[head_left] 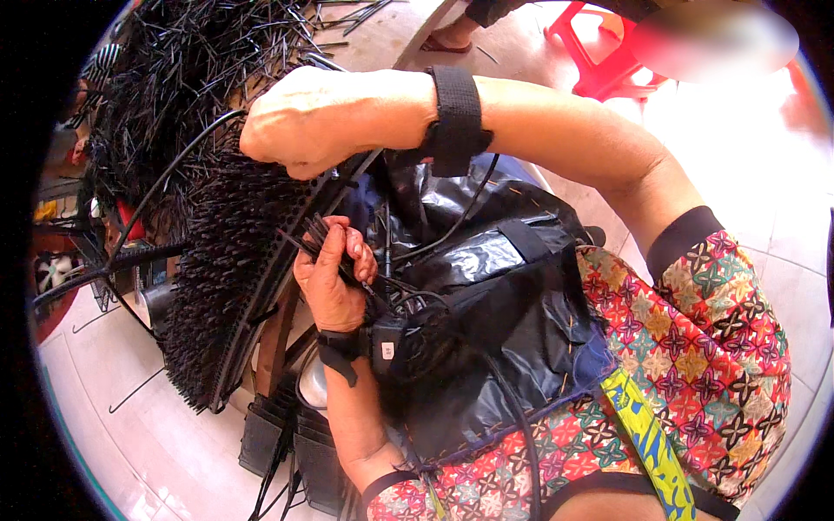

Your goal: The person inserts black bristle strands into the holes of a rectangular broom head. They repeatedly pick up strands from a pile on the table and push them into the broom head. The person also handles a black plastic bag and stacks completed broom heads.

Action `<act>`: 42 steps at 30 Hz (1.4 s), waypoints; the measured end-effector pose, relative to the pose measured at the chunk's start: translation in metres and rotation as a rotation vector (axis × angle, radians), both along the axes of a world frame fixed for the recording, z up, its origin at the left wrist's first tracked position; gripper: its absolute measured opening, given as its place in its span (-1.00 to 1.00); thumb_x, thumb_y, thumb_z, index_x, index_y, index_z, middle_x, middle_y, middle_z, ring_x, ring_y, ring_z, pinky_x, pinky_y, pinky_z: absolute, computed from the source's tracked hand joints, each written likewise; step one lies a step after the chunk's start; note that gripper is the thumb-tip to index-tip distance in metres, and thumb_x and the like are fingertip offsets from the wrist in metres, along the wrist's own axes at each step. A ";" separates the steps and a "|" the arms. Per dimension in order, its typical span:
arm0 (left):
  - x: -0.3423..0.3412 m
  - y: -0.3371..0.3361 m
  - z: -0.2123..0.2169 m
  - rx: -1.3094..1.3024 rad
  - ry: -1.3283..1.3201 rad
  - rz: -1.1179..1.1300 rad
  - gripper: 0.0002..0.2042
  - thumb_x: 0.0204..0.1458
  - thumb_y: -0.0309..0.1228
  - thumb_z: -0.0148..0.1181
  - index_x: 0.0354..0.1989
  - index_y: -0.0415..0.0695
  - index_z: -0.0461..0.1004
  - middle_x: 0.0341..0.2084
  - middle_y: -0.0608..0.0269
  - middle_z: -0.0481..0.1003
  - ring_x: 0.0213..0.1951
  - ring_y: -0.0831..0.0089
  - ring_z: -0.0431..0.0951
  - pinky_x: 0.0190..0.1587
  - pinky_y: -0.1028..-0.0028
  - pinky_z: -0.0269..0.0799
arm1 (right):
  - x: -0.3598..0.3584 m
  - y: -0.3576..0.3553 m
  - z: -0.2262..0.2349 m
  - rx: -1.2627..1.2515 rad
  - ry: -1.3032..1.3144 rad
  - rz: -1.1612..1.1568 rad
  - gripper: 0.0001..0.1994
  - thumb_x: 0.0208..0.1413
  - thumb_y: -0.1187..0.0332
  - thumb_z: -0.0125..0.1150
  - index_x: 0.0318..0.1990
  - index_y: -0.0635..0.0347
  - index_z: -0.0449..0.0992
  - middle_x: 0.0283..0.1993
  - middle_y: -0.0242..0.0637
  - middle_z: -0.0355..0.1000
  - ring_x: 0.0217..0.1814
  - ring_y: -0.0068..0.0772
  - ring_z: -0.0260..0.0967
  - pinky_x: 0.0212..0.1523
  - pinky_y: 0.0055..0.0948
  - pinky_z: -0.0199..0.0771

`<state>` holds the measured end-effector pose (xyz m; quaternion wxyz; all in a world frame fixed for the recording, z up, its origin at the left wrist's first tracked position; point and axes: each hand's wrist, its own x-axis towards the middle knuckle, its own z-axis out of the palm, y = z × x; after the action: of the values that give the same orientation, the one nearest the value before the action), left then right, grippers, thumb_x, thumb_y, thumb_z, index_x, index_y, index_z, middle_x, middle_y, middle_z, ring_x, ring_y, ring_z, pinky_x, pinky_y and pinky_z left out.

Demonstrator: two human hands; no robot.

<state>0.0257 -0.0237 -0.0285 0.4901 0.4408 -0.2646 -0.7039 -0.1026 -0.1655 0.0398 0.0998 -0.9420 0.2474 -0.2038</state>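
Note:
My left hand (pixel 334 273) is closed around a small bunch of thin black sticks (pixel 304 239), whose ends poke out past the thumb. Above and to its left, my right hand (pixel 295 122) is bent down at the wrist with its back showing. Its fingers curl under and are mostly hidden, so what they hold cannot be seen. Beneath the right hand and beside the left stands a curved black frame (pixel 252 334) packed with rows of short black bristle-like sticks (pixel 217 252). Black straps circle both wrists.
A large heap of loose black sticks (pixel 182 87) lies at the far left. Black plastic sheeting (pixel 504 304) covers my lap, with a cable across it. Dark boxy objects (pixel 321 451) sit below the frame. A red stool (pixel 599 52) and another person's foot (pixel 447 39) are at the back.

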 end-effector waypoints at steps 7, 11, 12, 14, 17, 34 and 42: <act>0.004 -0.001 -0.001 -0.003 0.059 0.006 -0.88 0.07 -0.40 -0.01 -0.31 -0.19 0.34 -0.67 0.31 0.27 -0.73 0.56 0.19 -0.71 0.59 0.08 | -0.010 0.028 -0.019 -0.046 -0.477 -0.125 -0.84 -0.38 0.34 0.15 -0.64 0.26 0.42 -0.64 -0.02 0.33 -0.56 0.01 0.35 -0.57 -0.19 0.37; 0.008 -0.001 -0.003 -0.009 0.114 0.026 -0.87 0.07 -0.38 -0.03 -0.30 -0.17 0.34 -0.68 0.33 0.26 -0.74 0.57 0.18 -0.72 0.59 0.06 | -0.025 0.067 -0.062 0.704 -0.309 0.011 -0.81 -0.26 0.51 0.10 -0.40 0.38 0.42 -0.61 -0.06 0.36 -0.55 -0.29 0.37 -0.53 -0.40 0.33; 0.012 0.000 -0.005 -0.011 0.126 0.037 -0.87 0.08 -0.38 -0.03 -0.30 -0.17 0.34 -0.68 0.33 0.26 -0.74 0.58 0.18 -0.72 0.60 0.05 | -0.025 0.076 -0.068 0.897 -0.293 -0.026 -0.77 -0.30 0.54 0.07 -0.37 0.41 0.42 -0.57 -0.10 0.39 -0.51 -0.37 0.37 -0.52 -0.43 0.33; 0.016 0.002 -0.007 -0.033 0.153 0.039 -0.87 0.07 -0.38 -0.03 -0.28 -0.16 0.35 -0.68 0.34 0.27 -0.75 0.59 0.18 -0.73 0.60 0.04 | -0.021 0.088 -0.089 1.296 -0.329 -0.009 -0.65 -0.38 0.59 0.05 -0.27 0.48 0.40 -0.45 -0.22 0.43 -0.41 -0.48 0.36 -0.48 -0.51 0.35; 0.011 0.000 -0.006 -0.056 0.170 0.048 -0.88 0.08 -0.39 -0.03 -0.29 -0.17 0.34 -0.68 0.34 0.27 -0.75 0.58 0.17 -0.73 0.59 0.05 | -0.015 0.102 -0.107 1.548 -0.499 0.157 -0.59 -0.38 0.62 0.07 -0.20 0.45 0.37 -0.35 -0.27 0.43 -0.27 -0.53 0.33 -0.31 -0.55 0.35; -0.001 -0.019 0.020 -0.228 -0.060 0.301 -0.85 0.11 -0.38 -0.06 -0.30 -0.22 0.27 -0.55 0.30 0.30 -0.38 0.40 0.37 -0.27 0.39 0.35 | -0.012 0.102 -0.072 1.626 -0.711 -0.029 -0.77 -0.22 0.57 0.23 -0.34 0.39 0.38 -0.56 -0.30 0.41 -0.59 -0.59 0.33 -0.60 -0.63 0.32; 0.016 -0.010 0.042 -0.082 0.149 0.300 -0.81 0.07 -0.38 -0.01 -0.18 -0.18 0.34 -0.38 0.20 0.39 -0.09 0.22 0.37 0.03 0.20 0.27 | 0.002 0.084 -0.044 1.384 -0.575 -0.028 -0.93 -0.33 0.50 0.18 -0.60 0.27 0.44 -0.68 -0.36 0.37 -0.71 -0.59 0.27 -0.73 -0.61 0.24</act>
<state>0.0415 -0.0336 0.0140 0.6256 0.4014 -0.1872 -0.6422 -0.1010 -0.0817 -0.0042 0.7276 -0.5703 0.2953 -0.2411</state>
